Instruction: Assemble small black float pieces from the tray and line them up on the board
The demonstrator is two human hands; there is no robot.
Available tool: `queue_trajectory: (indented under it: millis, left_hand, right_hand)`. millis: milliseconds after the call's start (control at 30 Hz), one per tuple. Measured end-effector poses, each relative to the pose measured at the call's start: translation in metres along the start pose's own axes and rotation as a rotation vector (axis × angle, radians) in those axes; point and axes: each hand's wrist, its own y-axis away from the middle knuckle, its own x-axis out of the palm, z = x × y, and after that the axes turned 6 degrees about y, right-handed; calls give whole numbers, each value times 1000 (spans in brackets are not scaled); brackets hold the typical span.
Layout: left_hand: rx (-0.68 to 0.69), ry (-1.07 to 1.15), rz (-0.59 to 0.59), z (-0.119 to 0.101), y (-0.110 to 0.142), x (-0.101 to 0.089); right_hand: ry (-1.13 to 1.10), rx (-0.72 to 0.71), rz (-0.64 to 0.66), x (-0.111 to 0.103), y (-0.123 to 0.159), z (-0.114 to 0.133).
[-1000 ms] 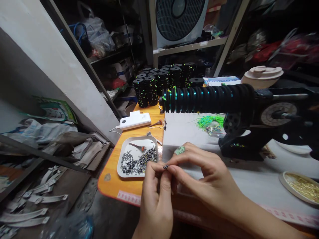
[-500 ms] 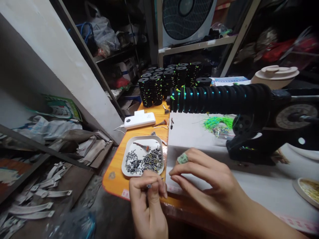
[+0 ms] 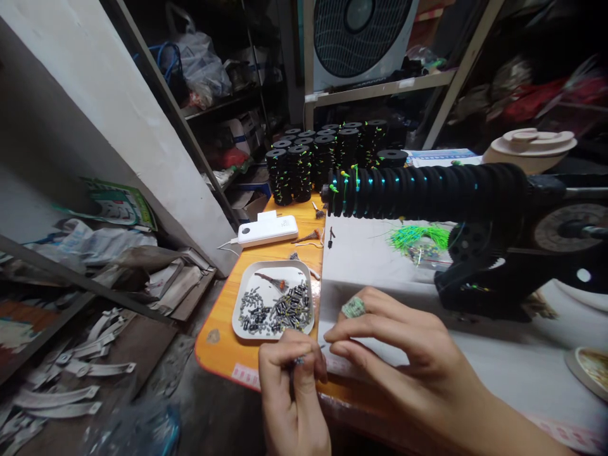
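My left hand (image 3: 295, 386) is closed in a pinch in front of the tray. A small bluish, dark bit shows between its thumb and forefinger, too small to name. My right hand (image 3: 403, 348) is beside it, thumb and forefinger tips nearly together; whatever they hold, if anything, I cannot make out. A tiny dark tip sticks out in the gap between the hands. Green wrap (image 3: 354, 308) circles one right finger. Just behind the left hand, the white tray (image 3: 236, 318) holds many small grey and black cylindrical pieces (image 3: 291, 309) and a brush-like item with an orange part (image 3: 274, 281).
A black machine (image 3: 489, 253) carries a ribbed black roll (image 3: 422, 190) with blue and green bits. Black spools (image 3: 300, 174) stand behind. Nearby are a white power bank (image 3: 268, 230), green strands (image 3: 418, 238), a lidded pot (image 3: 527, 151) and a dish (image 3: 588, 370) at the right edge.
Both hands appear slightly further right, the left one more so, closing the gap between them. The view has shifted a little. The left hand's pinch stays closed.
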Motion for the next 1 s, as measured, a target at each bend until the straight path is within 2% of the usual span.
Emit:
queue_trajectory:
  millis: [167, 267, 367, 533, 633, 700, 833, 1000]
  left_hand:
    - [-87, -33, -101, -3, 5, 11]
    - [-86, 11, -77, -4, 4, 10]
    - [-19, 114, -33, -5, -4, 2]
    - [-18, 185, -222, -14, -26, -13]
    - [-28, 107, -259, -19, -41, -30]
    - [-65, -59, -193, -18, -51, -46]
    - [-150, -359, 75, -10, -75, -74]
    - [-194, -640, 406, -4, -107, -82]
  right_hand:
    - [-43, 6, -20, -1, -1, 1]
    - [0, -3, -13, 1, -1, 3]
    - [135, -108, 15, 5, 1, 2]
    - [367, -323, 8, 2, 2, -4]
    - [411, -334, -10, -3, 3, -6]
    - [395, -270, -39, -5, 4, -6]
    - [320, -186, -10, -3, 5, -3]
    - [273, -183, -4, -2, 1, 0]
